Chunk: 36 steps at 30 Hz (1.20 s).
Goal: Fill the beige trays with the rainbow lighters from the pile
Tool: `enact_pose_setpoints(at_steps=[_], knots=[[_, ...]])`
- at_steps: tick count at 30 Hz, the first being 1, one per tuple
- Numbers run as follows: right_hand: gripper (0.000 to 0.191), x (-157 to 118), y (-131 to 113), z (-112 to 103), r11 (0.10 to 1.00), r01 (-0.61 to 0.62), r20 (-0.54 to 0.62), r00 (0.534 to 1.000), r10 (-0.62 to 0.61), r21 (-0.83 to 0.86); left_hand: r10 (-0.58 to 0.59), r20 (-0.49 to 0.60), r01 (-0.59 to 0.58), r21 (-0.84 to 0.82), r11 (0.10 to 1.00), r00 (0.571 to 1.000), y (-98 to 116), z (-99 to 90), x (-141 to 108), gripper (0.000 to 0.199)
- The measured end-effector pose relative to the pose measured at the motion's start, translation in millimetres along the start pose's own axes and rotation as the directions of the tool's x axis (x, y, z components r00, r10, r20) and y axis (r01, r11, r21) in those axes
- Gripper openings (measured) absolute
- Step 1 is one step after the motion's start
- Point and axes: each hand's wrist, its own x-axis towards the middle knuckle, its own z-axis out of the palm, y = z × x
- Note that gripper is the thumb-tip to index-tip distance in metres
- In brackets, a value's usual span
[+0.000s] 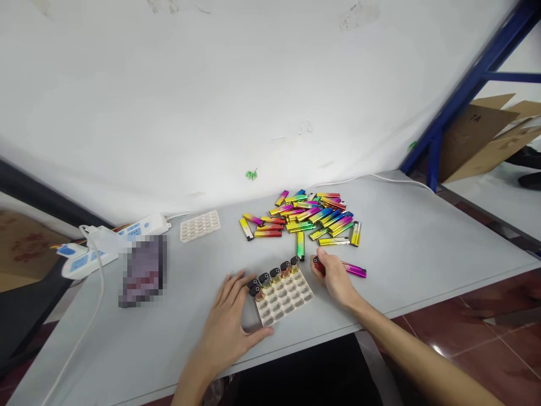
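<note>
A pale tray (pixel 285 301) with rows of oval pockets lies near the table's front edge. Several lighters (pixel 275 274) stand upright along its far row and at its left corner, black tops up. My left hand (pixel 230 316) grips the tray's left side, fingers at the far corner and thumb at the near one. Just right of the tray, my right hand (pixel 336 279) is closed around a red lighter (pixel 318 265) with a black top; the fingers hide part of it. A purple lighter (pixel 355 270) lies beside that hand.
A loose heap of shiny multicoloured lighters (pixel 313 214) lies near the wall. Another pocketed tray (pixel 200 226), white power strips (pixel 143 226) with cables, and a blurred dark packet (pixel 144 270) are at left. A blue metal frame (pixel 435 160) and cardboard boxes (pixel 477 132) stand right.
</note>
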Motion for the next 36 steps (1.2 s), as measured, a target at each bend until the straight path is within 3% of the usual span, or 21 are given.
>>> enact_pose_setpoints(at_steps=[9,12,17,21,24,27,36], knots=[[0.059,1,3,4,1.000,0.023,-0.060,0.998,-0.024,-0.017,0.010,0.001,-0.010,0.025,1.000,1.000,0,0.0,2,0.078],[0.059,-3,4,7,0.990,0.138,-0.083,0.987,-0.139,-0.022,0.016,-0.010,-0.016,0.025,1.000,1.000,0,0.5,2,0.079],[0.026,-18,-9,12,0.881,0.405,-0.040,0.904,-0.426,-0.245,0.014,-0.032,-0.013,0.015,1.000,0.999,0,1.2,-1,0.080],[0.018,-27,-21,19,0.777,0.549,0.053,0.825,-0.562,-0.307,0.017,-0.025,-0.016,0.016,1.000,1.000,1,0.8,-1,0.080],[0.021,-27,-24,29,0.756,0.592,0.113,0.802,-0.587,-0.279,0.017,-0.032,-0.016,0.008,1.000,0.999,1,1.2,0,0.081],[0.023,-26,-23,38,0.716,0.603,0.142,0.791,-0.596,-0.352,0.017,-0.041,-0.017,-0.006,1.000,0.999,0,2.2,1,0.081],[0.020,-26,-28,49,0.626,0.571,0.203,0.803,-0.561,-0.531,0.020,-0.055,-0.021,-0.025,0.999,0.998,-2,4.0,-3,0.077]])
